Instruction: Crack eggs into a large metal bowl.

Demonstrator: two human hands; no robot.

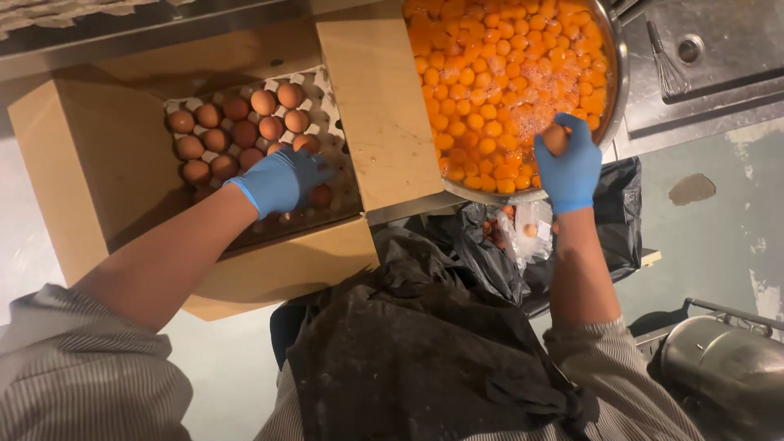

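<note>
My left hand [282, 180], in a blue glove, reaches into an open cardboard box [98, 163] and rests on a brown egg [320, 196] in the tray of brown eggs [237, 131]. Whether its fingers have closed on the egg is hidden. My right hand [572, 167], also in a blue glove, holds a brown egg [555, 139] over the near rim of a large metal bowl [618, 90]. The bowl is filled with many orange egg yolks [498, 73].
A black rubbish bag [490, 261] with eggshells hangs below the bowl. A whisk [665, 65] lies in a metal sink at the upper right. A steel pot [727, 376] stands at the lower right. A dark apron covers my front.
</note>
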